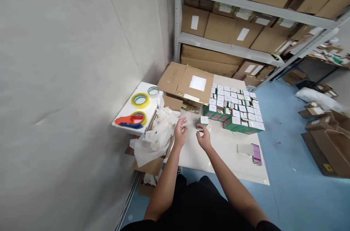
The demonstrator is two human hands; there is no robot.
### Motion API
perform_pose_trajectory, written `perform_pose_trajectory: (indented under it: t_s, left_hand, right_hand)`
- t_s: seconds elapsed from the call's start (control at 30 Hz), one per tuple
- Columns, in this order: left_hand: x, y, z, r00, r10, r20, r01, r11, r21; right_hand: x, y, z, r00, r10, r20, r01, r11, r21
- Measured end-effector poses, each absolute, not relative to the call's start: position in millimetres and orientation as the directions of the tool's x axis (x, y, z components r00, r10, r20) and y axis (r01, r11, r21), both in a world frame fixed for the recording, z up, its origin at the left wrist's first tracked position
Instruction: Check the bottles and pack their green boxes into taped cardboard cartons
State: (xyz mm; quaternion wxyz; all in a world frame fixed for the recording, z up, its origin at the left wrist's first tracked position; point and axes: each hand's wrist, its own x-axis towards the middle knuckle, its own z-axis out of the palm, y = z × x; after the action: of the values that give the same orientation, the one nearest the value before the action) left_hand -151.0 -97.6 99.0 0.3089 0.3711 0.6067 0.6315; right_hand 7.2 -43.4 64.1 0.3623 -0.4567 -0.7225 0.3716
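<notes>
One green-and-white carton (204,119) is standing on the white tabletop (224,145), just beyond the right hand (203,138) and apart from the rows of similar cartons (242,108). Left hand (180,133) and right are both holding nothing, fingers loosely curved, thumbs apart — whether right fingertips are touching it, I cannot tell. Gripping opposite sides lightly would probably be sparing the cardboard.

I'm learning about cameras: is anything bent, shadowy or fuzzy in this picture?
Head view: the shelf slants, perhaps from lens or head tilt; soft shadow greys the wall low down; blocky pixels hide a patch by the purple item; print on the small box is too tiny to read.
</notes>
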Motion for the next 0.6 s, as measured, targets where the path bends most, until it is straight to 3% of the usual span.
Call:
perform_pose_trajectory:
  t_s: [0.1,0.3,0.47,0.6]
  left_hand:
    - [-184,-119,122,-0.658,0.738,0.154,0.068,-0.145,0.987]
    - [-255,-186,144,-0.868,0.455,0.198,0.123,-0.189,0.974]
    - [-282,-243,138,-0.941,0.271,0.202,0.184,-0.089,0.979]
    - [-286,-272,138,-0.966,0.164,0.201,0.201,-0.013,0.979]
  right_hand:
    - [-54,-44,84,-0.471,0.836,0.283,0.301,0.454,-0.839]
    - [-198,-57,108,-0.765,0.531,0.365,0.105,0.661,-0.743]
    - [-289,-77,104,-0.909,0.322,0.264,0.082,0.759,-0.646]
    - [-317,-89,99,-0.940,0.317,0.124,0.224,0.852,-0.474]
